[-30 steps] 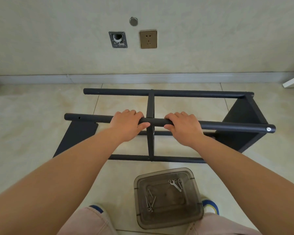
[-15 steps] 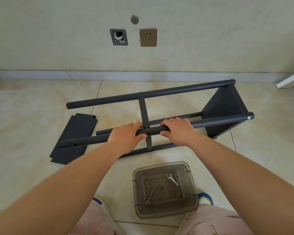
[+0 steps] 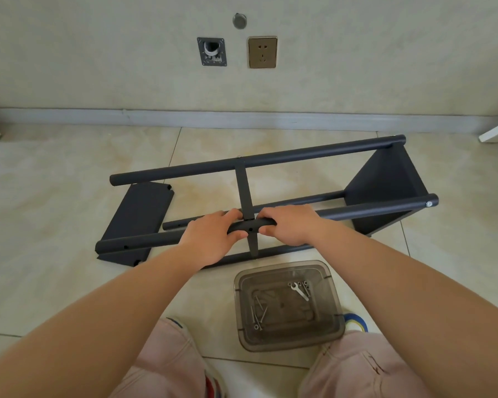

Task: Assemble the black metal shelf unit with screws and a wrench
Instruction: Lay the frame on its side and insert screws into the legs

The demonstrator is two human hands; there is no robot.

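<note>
My left hand and my right hand both wrap the near tube of the black shelf frame at the middle of the frame. On each hand the fingers curl over the top of the tube and the thumb tucks under it. Between the 2 hands a bare stretch of tube shows a small screw hole, right where the crossbar meets it.

The frame lies on its side on the tiled floor, slanting from lower left up to the right. Its far tube runs across the upper middle, and a fitted shelf panel closes the right end. A screw head shines at the right tip of the near tube.

A loose shelf panel lies flat on the floor at the left, under the tube ends.

Below my hands, in the lower middle, a clear plastic box sits between my knees. A small wrench lies in its upper right part and several screws lie in its left part.

A wall socket is at the top centre.
</note>
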